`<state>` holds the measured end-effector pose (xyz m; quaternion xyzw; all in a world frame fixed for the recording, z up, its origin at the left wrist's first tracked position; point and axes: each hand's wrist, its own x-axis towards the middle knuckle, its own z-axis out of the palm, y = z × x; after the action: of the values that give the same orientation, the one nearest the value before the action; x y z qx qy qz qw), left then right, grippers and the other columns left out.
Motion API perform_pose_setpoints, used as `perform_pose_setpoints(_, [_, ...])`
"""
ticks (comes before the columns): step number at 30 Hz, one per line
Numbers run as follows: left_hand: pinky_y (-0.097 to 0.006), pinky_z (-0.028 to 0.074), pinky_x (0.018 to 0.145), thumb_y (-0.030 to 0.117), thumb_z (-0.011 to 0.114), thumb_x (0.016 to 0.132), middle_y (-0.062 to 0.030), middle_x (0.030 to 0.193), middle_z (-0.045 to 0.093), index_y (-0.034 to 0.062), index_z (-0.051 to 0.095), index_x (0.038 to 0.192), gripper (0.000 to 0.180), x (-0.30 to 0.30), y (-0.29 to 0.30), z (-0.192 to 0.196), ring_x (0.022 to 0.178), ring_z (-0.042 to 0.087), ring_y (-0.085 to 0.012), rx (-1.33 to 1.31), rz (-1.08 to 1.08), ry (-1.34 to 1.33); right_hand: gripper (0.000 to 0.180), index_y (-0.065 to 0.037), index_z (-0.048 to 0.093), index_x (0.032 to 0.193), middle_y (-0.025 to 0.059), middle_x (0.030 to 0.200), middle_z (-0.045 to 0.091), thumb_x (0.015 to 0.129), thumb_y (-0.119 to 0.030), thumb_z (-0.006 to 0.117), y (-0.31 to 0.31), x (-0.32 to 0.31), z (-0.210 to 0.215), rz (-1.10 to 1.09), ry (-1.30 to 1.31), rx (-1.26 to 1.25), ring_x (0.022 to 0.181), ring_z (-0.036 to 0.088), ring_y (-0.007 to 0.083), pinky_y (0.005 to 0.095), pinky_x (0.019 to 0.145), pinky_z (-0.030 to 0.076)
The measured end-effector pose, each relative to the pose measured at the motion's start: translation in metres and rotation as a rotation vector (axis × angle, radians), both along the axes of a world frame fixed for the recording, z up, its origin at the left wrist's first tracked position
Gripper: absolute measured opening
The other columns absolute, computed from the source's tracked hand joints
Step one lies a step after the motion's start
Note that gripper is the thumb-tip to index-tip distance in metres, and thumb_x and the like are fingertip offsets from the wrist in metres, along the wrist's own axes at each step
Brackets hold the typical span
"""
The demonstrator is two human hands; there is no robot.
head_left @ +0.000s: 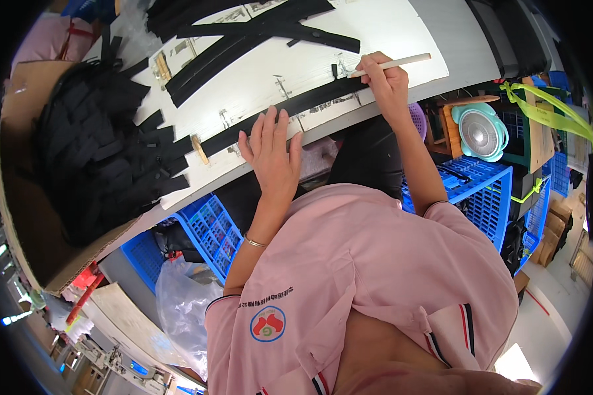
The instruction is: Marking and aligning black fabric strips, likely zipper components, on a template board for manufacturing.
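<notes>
Lying along the near edge of the white board (pixel 402 36), a black strip (pixel 323 97) runs under the left hand (pixel 275 151), whose spread fingers grip nothing; toward the board's right, the right hand (pixel 387 85) pinches a pale pen (pixel 410 61). Black pieces (pixel 102 145) fill a carton (pixel 21 141) left of the board.

Gray tbl. (pixel 464 39) w/ wht board (pixel 402 39).
On board: long blk strip (pixel 316 97) along near edge, crossed blk strips (pixel 270 27) far side, blk pcs. (pixel 163 158) over L end.
</notes>
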<state>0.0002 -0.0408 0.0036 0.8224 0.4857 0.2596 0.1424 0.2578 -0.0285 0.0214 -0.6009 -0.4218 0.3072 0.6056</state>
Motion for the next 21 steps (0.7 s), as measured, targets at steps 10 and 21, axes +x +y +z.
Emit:
perform_pose_setpoints(10, [-0.052, 0.021, 0.118, 0.02, 0.075, 0.09, -0.004, 0.132, 0.065, 0.0124, 0.071, 0.119, 0.03, 0.059, 0.014, 0.008, 0.129, 0.053, -0.0259, 0.038, -0.094, -0.174, 0.025, -0.001, 0.07, 0.089, -0.0006, 0.071, 0.061, 0.103, -0.02, 0.062, 0.005, 0.017, -0.026, 0.062, -0.092, 0.014, 0.066, 0.055, 0.0051, 0.0229, 0.059, 0.043])
perform_pose_setpoints(21, [-0.043, 0.033, 0.105, 0.012, 0.074, 0.086, -0.0039, 0.113, 0.067, 0.0109, 0.073, 0.1, 0.014, 0.112, 0.038, 0.001, 0.108, 0.058, -0.0241, 0.095, -0.131, -0.24, 0.022, 0.002, 0.069, 0.094, 0.0017, 0.077, 0.065, 0.104, -0.017, 0.061, 0.004, 0.019, -0.022, 0.124, -0.209, -0.008, 0.07, 0.057, 0.0071, 0.0236, 0.063, 0.046])
